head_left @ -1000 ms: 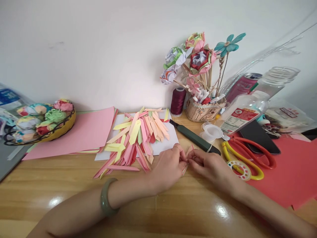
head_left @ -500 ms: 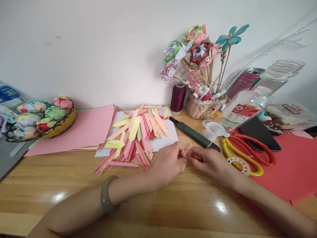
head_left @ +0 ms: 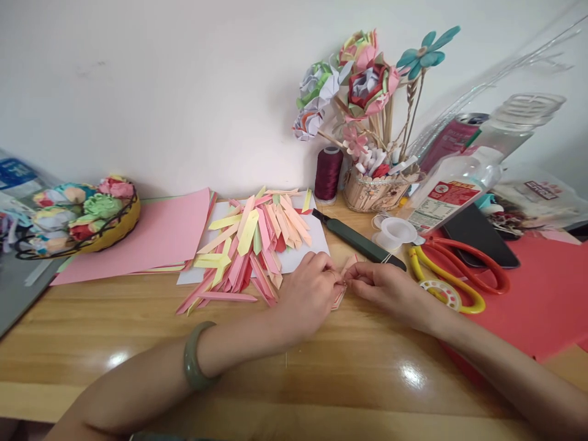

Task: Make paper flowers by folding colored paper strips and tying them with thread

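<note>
My left hand [head_left: 312, 294] is pinched closed at the middle of the table, its fingertips close to those of my right hand [head_left: 376, 285], which is pinched too. What lies between the fingertips is too small to make out. Under and between both hands shows a small bundle of folded paper strips [head_left: 339, 300], pale with red edges. Left of my left hand lies a loose pile of folded pink, yellow and peach paper strips [head_left: 248, 239]. A dark green cutter [head_left: 358, 241] rests just beyond my right hand, with thin thread across its end.
Red and yellow scissors [head_left: 478, 260], a clear tape spool [head_left: 397, 233], a bottle [head_left: 443, 199] and red paper [head_left: 546, 294] stand or lie at right. Behind are purple thread [head_left: 328, 174] and a flower basket [head_left: 374, 191]. Pink sheets [head_left: 151, 236] and another flower basket [head_left: 117, 226] lie left.
The view has shifted a little, so most objects sit slightly higher. Both hands keep their fingertips together over the bundle, with a small change in the left fingers.
</note>
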Tool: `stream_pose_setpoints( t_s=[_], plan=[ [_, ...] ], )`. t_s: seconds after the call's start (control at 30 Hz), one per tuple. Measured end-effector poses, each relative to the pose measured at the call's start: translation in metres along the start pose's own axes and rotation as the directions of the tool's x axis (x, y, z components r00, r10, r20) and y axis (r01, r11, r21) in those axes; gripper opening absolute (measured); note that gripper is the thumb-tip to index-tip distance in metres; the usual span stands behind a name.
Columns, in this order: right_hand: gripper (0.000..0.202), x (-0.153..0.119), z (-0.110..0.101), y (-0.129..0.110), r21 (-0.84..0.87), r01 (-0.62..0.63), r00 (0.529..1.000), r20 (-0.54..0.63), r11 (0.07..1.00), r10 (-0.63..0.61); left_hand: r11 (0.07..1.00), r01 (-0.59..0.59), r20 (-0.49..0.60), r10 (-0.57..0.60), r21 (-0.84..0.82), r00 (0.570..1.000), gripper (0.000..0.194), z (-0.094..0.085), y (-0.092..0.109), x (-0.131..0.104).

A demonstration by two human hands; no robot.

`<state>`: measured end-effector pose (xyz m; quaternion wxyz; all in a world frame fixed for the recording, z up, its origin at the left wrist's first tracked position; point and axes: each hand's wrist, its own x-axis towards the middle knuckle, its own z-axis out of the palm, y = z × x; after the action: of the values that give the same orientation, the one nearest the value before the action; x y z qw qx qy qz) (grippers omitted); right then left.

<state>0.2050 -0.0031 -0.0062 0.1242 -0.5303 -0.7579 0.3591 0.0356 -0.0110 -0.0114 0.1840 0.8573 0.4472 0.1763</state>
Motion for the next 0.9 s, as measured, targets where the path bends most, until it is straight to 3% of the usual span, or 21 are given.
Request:
stream_pose_setpoints(
  t_s=[0.23, 0.47, 0.63, 0.77, 0.9],
  plan=[
    [0.021, 0.000, -0.001, 0.000, 0.021, 0.020, 0.999, -0.030, 1.000, -0.019, 0.997, 0.042, 0.006, -0.042, 0.067, 0.999, 0.026, -0.004, 0.005, 0.000],
    [0.022, 0.001, -0.002, 0.000, 0.024, -0.019, 1.000, 0.006, 1.000, 0.019, 0.966, 0.023, 0.072, -0.043, 0.259, 0.997, 0.024, -0.010, 0.014, 0.004],
    [0.021, 0.002, -0.002, -0.003, -0.020, -0.052, 0.999, 0.007, 0.998, 0.052, 0.952, -0.013, 0.041, 0.000, 0.305, 0.999, 0.018, -0.007, 0.015, 0.008],
    [0.021, 0.001, -0.001, -0.004, -0.062, -0.062, 0.998, -0.007, 0.996, 0.062, 0.986, 0.028, 0.027, -0.033, 0.165, 0.999, 0.011, -0.006, 0.009, 0.015],
    [0.023, 0.001, -0.002, -0.005, -0.100, -0.072, 0.997, -0.007, 0.992, 0.072, 0.956, 0.213, 0.135, -0.188, -0.202, 0.973, 0.010, -0.019, -0.001, 0.023]
  ],
)
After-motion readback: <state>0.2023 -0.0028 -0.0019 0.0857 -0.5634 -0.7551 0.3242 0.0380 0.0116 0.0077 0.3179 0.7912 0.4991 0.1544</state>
